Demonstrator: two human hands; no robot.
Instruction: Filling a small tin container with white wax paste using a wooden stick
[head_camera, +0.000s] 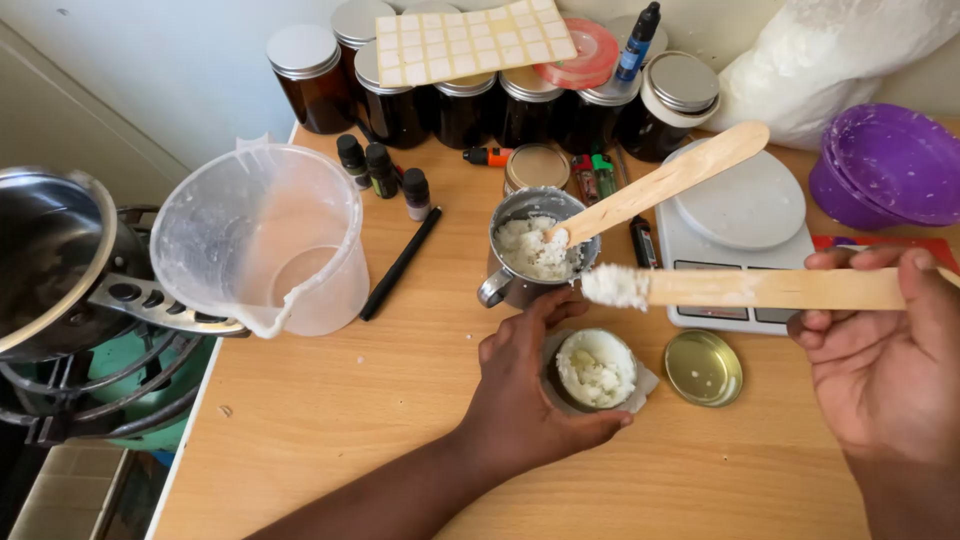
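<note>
Here the left hand (520, 395) curls around a small round jar (595, 370) on the wooden table (380, 400), fingers wrapped against its side, the jar partly filled with white crumbly paste; the right hand (885, 355) pinches a flat wooden stick (770, 288) between thumb and fingers, holding it level above the table, its far tip loaded with a lump of white paste (615, 286) that hangs just above and behind the jar; a gold lid (703, 368) lies flat just beside the jar; behind the jar stands a small metal cup (535, 250) holding more white paste, with a second wooden stick (665, 182) leaning in it; a white kitchen scale (740, 215) sits beside the cup, under the held stick; a clear plastic jug (270, 240) stands well to the left, and dark brown jars (440, 105) line the back.
</note>
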